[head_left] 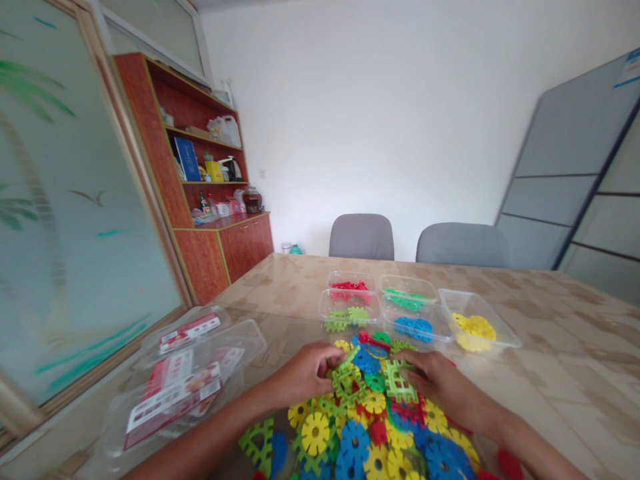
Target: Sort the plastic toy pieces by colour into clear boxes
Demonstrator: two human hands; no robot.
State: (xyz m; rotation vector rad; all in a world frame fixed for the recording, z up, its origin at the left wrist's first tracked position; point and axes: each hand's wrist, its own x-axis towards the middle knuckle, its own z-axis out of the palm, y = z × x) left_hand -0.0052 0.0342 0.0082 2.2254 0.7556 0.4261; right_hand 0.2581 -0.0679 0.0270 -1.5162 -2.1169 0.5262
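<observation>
A pile of plastic interlocking pieces lies on the table: yellow notched discs [315, 433], blue notched discs [355, 440], red pieces and light green square pieces. My left hand [314, 371] is closed at the pile's left side, its fingers around a light green interlocking piece [346, 360]. On the right, my right hand [436, 375] pinches another light green square piece [400, 381] by its edge, just above the pile. Beyond the hands stand clear plastic boxes, including one with yellow discs [474, 327], one with blue discs [414, 328] and one with light green squares [347, 317].
Two more clear boxes behind hold red pieces [350, 288] and green pieces [404, 299]. Clear lids [250, 339] with printed labels are stacked at the left. Two grey chairs [362, 236] stand past the table's [565, 333] far edge, and a wooden cabinet [200, 253] is at the left.
</observation>
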